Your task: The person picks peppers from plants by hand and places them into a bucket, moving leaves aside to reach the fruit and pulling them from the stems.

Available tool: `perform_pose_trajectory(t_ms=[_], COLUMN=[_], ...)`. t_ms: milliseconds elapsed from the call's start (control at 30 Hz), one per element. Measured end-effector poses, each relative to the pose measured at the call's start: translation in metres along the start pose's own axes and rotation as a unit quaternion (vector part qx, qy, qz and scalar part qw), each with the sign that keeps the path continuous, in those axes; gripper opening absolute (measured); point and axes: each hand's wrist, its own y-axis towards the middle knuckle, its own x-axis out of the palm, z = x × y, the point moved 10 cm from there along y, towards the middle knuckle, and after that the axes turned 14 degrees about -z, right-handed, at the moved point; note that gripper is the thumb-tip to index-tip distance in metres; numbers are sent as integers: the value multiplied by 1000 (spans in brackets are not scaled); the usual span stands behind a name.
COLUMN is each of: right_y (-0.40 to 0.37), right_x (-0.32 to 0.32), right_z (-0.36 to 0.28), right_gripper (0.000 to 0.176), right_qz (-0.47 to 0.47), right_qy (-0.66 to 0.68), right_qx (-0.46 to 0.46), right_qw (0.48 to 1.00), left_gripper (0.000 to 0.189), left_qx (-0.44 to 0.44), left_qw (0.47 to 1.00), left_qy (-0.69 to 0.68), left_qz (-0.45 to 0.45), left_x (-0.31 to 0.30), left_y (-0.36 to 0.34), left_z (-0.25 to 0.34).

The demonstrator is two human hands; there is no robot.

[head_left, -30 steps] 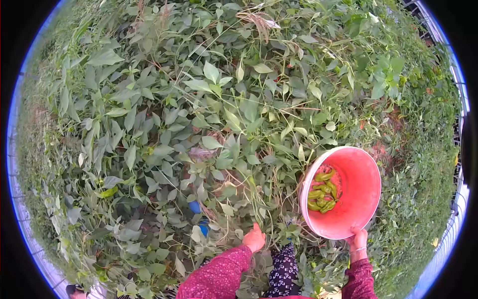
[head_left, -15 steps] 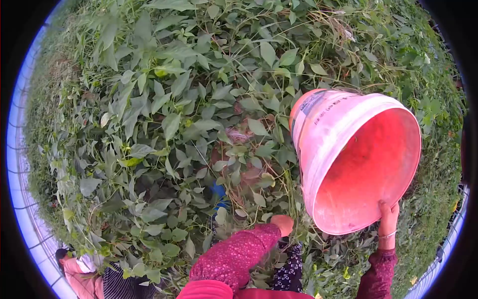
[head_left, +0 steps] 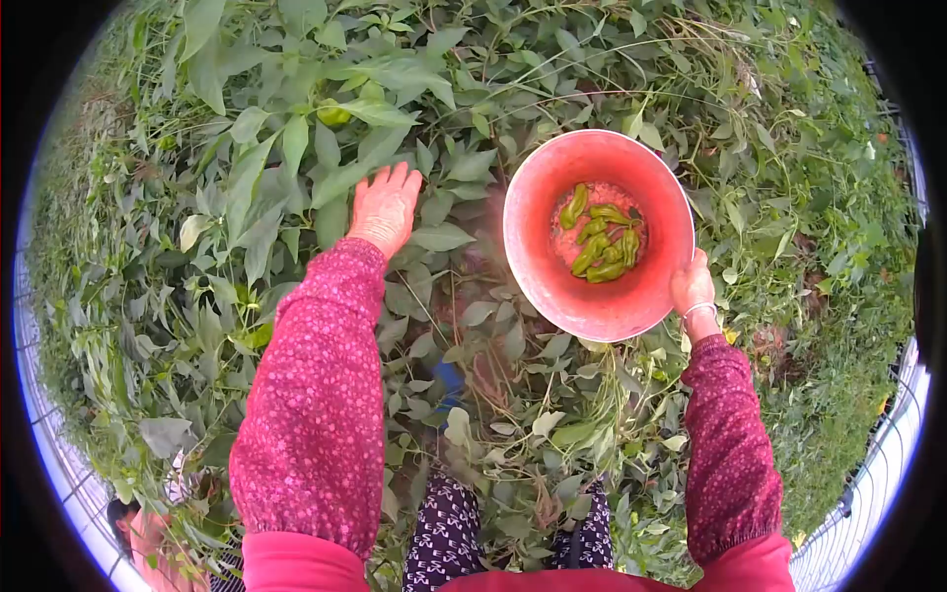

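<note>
The green peppers (head_left: 605,243) lie in a loose heap on the bottom of the bucket (head_left: 666,197), which is round, red inside and pale at the rim. The bucket is held up over the plants, its mouth turned toward the camera, so the inside wall shows all round the peppers. The right hand (head_left: 692,286) grips the rim on its lower right side; a bracelet (head_left: 699,310) circles that wrist. Well apart from the bucket, to its left, the left hand (head_left: 386,205) reaches in among the leaves (head_left: 441,237), back up, fingers spread a little and fingertips pointing away from the person. Whether it touches a leaf or anything under it, I cannot tell. Just above it, beyond the fingertips, a yellow-green pepper (head_left: 333,114) hangs partly covered by foliage. Both arms are in dark pink sleeves (head_left: 318,395) with pale spots. Below, between the arms, two legs in black trousers (head_left: 443,528) with white print stand among the stems, near a bit of blue (head_left: 449,380). At the lower left edge another person (head_left: 153,548) is partly in view behind the plants.
</note>
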Motion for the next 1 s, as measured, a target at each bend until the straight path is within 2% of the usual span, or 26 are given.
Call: perform_pose_trajectory(t_ms=[100,167,233,267,300,367,400,433,500,533,633,667,767,800,867,933,1000], right_y=[-15,-13,-18,-27,-27,-27,-25,-26,-24,-25,-26,-27,-32,-32,-28,-26,-32], right_x=[4,24,37,37,39,50,45,48,51,47,43,41,40,42,47,50,49], right_z=[1,9,10,4,9,28,34,41,46,41,24,18,14,15,20,22,23], right_gripper=[38,36,36,36,36,36,33,32,32,33,29,28,27,27,26,25,24], right_qz=[-10,-1,1,-24,-15,5,37,33,24,19,22,29,17,18,21,28,40], right_qy=[20,38,58,25,16,0,53,73,112,53,-3,11,10,15,28,29,52], right_qx=[38,16,-4,54,73,112,58,60,62,66,104,95,117,95,51,41,23], right_qw=[999,999,998,998,997,994,996,995,991,996,994,995,993,995,998,998,998], left_gripper=[47,54,56,51,47,41,32,31,36,45,48,52,52,47,44,46,48], left_qx=[-98,-125,-135,-100,-65,-88,-34,-40,-5,-23,31,-30,-115,-32,-64,-83,-78], left_qw=[965,943,930,935,940,921,975,977,952,957,958,952,921,952,919,858,874], left_qy=[94,134,60,52,43,123,151,135,146,15,14,2,-225,-76,-256,-409,-356], left_qz=[-225,-277,-337,-336,-333,-358,-163,-161,-270,-290,-286,-305,-296,-296,-293,-300,-322], left_x=[29,51,88,87,84,106,94,69,68,136,46,50,71,69,114,132,123], left_y=[-10,-29,-50,-62,-72,-83,-83,-80,-75,-70,-68,-65,-66,-66,-64,-61,-57], left_z=[-59,-82,-96,-94,-94,-126,-135,-136,-150,-199,-138,-145,-169,-158,-182,-185,-180])
